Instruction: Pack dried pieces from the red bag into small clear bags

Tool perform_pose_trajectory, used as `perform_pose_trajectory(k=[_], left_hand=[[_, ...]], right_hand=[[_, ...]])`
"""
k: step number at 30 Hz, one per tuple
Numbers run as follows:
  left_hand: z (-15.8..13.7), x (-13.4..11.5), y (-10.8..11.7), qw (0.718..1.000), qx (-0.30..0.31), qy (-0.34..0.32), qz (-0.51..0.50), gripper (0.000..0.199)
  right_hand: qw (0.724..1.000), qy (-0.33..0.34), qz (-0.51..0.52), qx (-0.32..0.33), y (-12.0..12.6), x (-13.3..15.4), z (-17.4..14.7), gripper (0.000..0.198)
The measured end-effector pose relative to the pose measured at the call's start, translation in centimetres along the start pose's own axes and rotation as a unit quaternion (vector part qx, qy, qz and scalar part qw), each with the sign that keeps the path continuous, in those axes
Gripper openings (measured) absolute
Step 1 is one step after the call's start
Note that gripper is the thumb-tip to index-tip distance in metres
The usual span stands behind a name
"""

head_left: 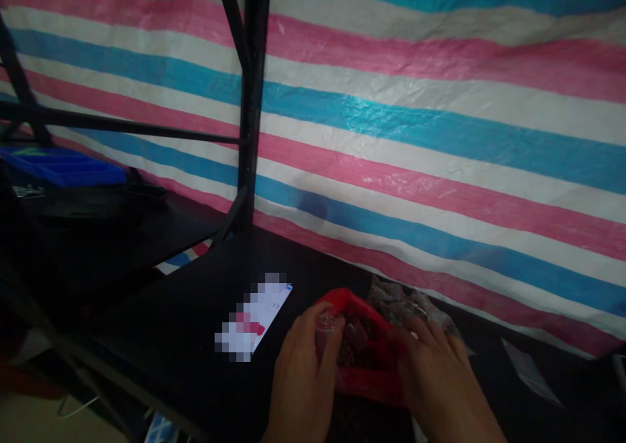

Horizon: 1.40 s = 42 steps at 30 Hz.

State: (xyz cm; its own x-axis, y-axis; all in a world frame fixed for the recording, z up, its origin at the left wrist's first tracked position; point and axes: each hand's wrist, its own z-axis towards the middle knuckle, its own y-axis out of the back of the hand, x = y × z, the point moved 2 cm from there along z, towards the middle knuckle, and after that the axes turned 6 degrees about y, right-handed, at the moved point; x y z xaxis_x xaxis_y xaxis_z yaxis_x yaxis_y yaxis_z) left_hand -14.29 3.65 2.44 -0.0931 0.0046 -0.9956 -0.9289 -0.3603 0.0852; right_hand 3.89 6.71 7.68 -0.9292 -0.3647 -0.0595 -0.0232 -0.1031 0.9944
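A red bag lies open on the black table, with many small brown bead-like pieces inside. At its left side, my left hand is closed, thumb and fingers pinching a small clear plastic bag over the red opening. My right hand curls over the right side of the red bag; its fingertips are partly hidden against the red edge, and it appears to grip there. Just behind that hand, clear plastic bags with dark contents rest on the table.
A lit phone lies left of my hands on the black table. To the right is a flat clear packet. A black metal post rises before a striped tarp. The left shelf holds a blue tray.
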Motion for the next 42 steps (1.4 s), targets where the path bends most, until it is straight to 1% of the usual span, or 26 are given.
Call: perform_pose_trajectory(k=[1,3,5,6,7,10,11,13,15,17,21,25,27,29,32,34,36,39,40,42], left_hand=[[0.1,0.0,0.1,1.000,-0.020,-0.011,0.008,0.048],[0.3,-0.1,0.1,0.996,-0.071,-0.035,0.034,0.049],[0.4,0.2,-0.1,0.993,-0.101,-0.040,0.053,0.050],[0.5,0.5,-0.3,0.994,-0.094,-0.031,0.052,0.050],[0.5,0.8,-0.5,0.996,-0.073,-0.017,0.047,0.050],[0.7,1.6,-1.3,0.999,0.025,0.015,0.042,0.043],[0.8,1.7,-1.4,0.997,0.049,0.023,0.050,0.039],[1.1,1.7,-1.6,0.995,0.071,0.040,0.063,0.032],[1.3,1.4,-1.7,0.995,0.069,0.055,0.050,0.029],[1.4,1.0,-1.9,0.997,0.052,0.058,0.017,0.028],[1.4,0.3,-2.0,0.994,0.023,0.083,-0.063,0.028],[1.5,0.0,-1.7,0.978,-0.003,0.124,-0.167,0.036],[1.6,-0.1,-1.5,0.970,-0.020,0.122,-0.208,0.036],[1.5,-0.2,-1.4,0.971,-0.026,0.115,-0.210,0.034],[0.9,-0.4,-1.4,0.979,-0.011,0.127,-0.161,0.032],[0.2,-0.4,-1.6,0.981,0.017,0.139,-0.135,0.033],[-0.4,-0.2,-2.0,0.977,0.052,0.156,-0.135,0.034],[-0.8,0.2,-2.7,0.959,0.089,0.196,-0.184,0.034],[-0.7,0.3,-2.8,0.951,0.092,0.204,-0.212,0.033],[-0.1,0.2,-2.9,0.935,0.076,0.203,-0.280,0.029]], right_hand=[[1.000,0.019,0.013,-0.011,0.2,0.8,0.6,0.045],[0.998,0.048,0.050,-0.004,-0.1,2.3,1.9,0.036],[0.997,0.044,0.069,0.013,-0.7,3.0,3.1,0.035],[0.996,0.039,0.074,0.019,-1.1,3.0,3.5,0.036],[0.996,0.036,0.079,0.021,-1.5,2.8,3.7,0.038],[0.993,0.035,0.112,0.018,-2.1,1.7,3.4,0.041],[0.992,0.036,0.123,0.017,-2.1,1.2,3.0,0.042],[0.989,0.038,0.138,0.021,-2.0,0.5,2.3,0.043],[0.986,0.047,0.155,0.027,-1.8,0.4,1.8,0.045],[0.982,0.049,0.181,0.029,-1.9,0.6,1.7,0.047],[0.976,0.028,0.216,0.034,-2.5,1.3,1.7,0.047],[0.977,0.002,0.212,0.039,-2.3,0.8,1.1,0.053],[0.979,-0.012,0.199,0.031,-1.8,0.1,0.6,0.056],[0.984,-0.014,0.175,0.033,-1.3,-0.5,0.2,0.055],[0.988,-0.011,0.145,0.049,-1.0,-0.6,-0.1,0.057],[0.989,-0.019,0.136,0.053,-1.0,-0.3,-0.2,0.059],[0.989,-0.020,0.135,0.057,-1.1,0.0,-0.2,0.057],[0.987,0.000,0.151,0.048,-1.4,0.5,-0.1,0.054],[0.986,0.002,0.163,0.041,-1.6,0.6,0.0,0.052],[0.982,-0.002,0.189,0.026,-2.1,0.5,0.1,0.049]])
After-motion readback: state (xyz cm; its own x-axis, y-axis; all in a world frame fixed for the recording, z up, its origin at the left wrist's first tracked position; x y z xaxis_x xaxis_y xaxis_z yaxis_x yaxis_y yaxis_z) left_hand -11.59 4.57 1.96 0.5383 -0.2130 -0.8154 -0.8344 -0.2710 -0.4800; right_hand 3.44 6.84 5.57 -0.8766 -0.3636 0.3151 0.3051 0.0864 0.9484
